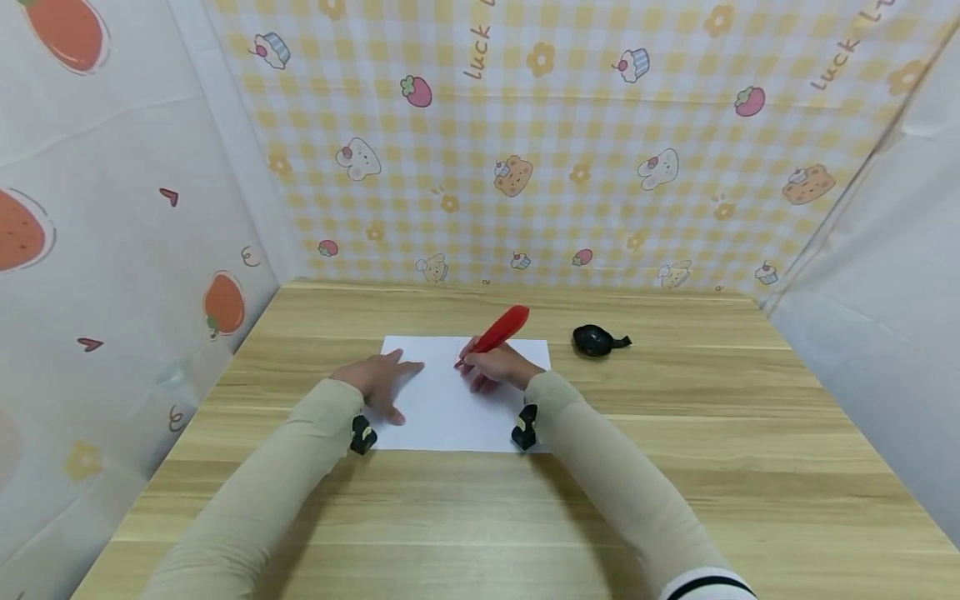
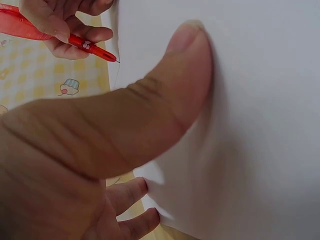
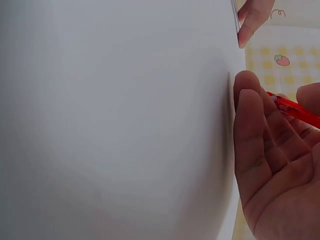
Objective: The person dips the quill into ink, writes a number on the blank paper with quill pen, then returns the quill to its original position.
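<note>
With the right hand [image 1: 501, 365] pinching the red pen [image 1: 506, 328], tip towards twelve o'clock on the white paper [image 1: 453, 417], and the left hand [image 1: 379, 382] spread wide at nine o'clock, the paper could swivel if that steadying pressure slackened.

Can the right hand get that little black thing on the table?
Probably yes: the black thing lies just right of the white paper, with nothing standing between it and the right hand. But that hand holds a red pen, so it might need to put that down first.
</note>
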`<state>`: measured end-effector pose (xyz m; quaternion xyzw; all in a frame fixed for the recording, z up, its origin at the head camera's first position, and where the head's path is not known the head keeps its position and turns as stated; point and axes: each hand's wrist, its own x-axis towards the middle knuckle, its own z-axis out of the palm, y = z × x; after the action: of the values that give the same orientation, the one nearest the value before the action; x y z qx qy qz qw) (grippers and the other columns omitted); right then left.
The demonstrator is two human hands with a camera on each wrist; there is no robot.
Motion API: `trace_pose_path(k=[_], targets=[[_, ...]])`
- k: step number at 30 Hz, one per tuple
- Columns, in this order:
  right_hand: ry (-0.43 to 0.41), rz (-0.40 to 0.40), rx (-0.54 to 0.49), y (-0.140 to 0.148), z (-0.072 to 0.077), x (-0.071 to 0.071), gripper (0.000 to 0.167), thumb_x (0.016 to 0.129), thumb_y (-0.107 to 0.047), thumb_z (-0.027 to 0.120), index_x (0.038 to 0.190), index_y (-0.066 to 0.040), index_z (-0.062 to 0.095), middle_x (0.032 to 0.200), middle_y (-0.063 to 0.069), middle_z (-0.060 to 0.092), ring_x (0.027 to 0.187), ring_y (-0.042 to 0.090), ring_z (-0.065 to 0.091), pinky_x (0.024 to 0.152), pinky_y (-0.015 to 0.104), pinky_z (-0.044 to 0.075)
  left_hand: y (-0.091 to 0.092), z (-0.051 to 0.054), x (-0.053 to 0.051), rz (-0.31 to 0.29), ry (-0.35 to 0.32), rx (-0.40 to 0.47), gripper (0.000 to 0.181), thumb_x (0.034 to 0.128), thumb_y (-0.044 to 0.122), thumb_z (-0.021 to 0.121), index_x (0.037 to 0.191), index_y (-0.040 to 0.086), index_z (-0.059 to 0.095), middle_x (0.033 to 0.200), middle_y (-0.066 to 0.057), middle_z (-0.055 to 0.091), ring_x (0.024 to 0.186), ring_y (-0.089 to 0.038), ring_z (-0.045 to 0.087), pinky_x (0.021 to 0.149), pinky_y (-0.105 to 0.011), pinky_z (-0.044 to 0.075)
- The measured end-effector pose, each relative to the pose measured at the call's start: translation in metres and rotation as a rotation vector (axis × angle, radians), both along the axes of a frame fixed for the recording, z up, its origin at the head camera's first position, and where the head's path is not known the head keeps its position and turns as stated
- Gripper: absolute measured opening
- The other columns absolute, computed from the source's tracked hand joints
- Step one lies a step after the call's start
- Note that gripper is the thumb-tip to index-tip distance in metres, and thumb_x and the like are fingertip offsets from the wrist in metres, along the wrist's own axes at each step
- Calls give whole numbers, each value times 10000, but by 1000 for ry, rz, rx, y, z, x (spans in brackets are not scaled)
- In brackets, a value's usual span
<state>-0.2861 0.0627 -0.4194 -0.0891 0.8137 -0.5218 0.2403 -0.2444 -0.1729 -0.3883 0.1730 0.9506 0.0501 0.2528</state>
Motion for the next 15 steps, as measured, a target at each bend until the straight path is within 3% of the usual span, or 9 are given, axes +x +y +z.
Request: trace_pose_path(k=[15], targets=[[-18,44,-25,5,-1,13,149,954,-159,551,1070,-96,622,939,57,715,654,238,680,588,333,563,-1,-5,-1,-15,12,-5,957,757,370,829,1534,182,303,1566,-268,145,1387,-492,218,1048,-649,274]])
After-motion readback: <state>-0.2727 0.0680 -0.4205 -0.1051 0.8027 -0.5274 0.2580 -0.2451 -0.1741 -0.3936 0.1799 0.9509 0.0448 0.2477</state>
